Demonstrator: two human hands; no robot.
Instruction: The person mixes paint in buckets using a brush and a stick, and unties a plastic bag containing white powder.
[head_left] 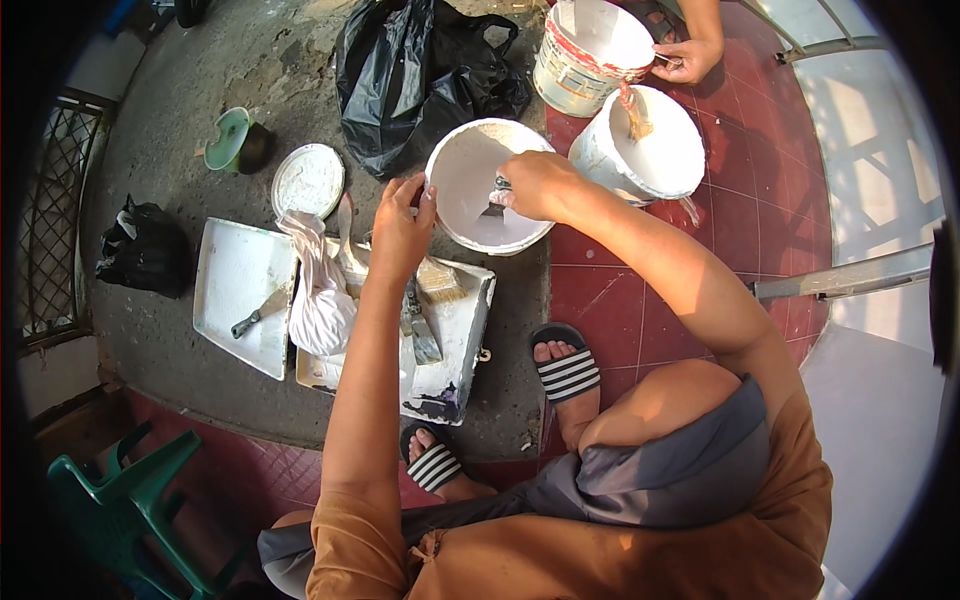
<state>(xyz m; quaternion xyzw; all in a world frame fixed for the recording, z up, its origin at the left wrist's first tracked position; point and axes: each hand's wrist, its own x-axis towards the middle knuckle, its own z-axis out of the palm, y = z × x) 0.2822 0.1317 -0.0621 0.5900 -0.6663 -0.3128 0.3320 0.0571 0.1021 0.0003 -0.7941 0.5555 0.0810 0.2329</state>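
My left hand (405,220) grips the left rim of a white bucket (470,160), fingers curled over it. Inside that bucket, my right hand (535,185) is closed around a putty knife (492,210), its blade near the inner wall. Below on the left lie a white tray (230,280) with a scraper (258,316) and a paint-stained tray (455,350) with a wide brush (440,285) and another scraper (422,335). A white cloth bundle (318,310) rests between them. A second white bucket (610,160) with a brush (638,120) stands at the right.
A co-worker's hand (685,60) holds a red-rimmed bucket (585,70) at the top. Black bags (410,80), a round lid (308,180) and a green container (232,140) are on the concrete. A green plastic chair (130,490) and metal railing (850,275) flank me.
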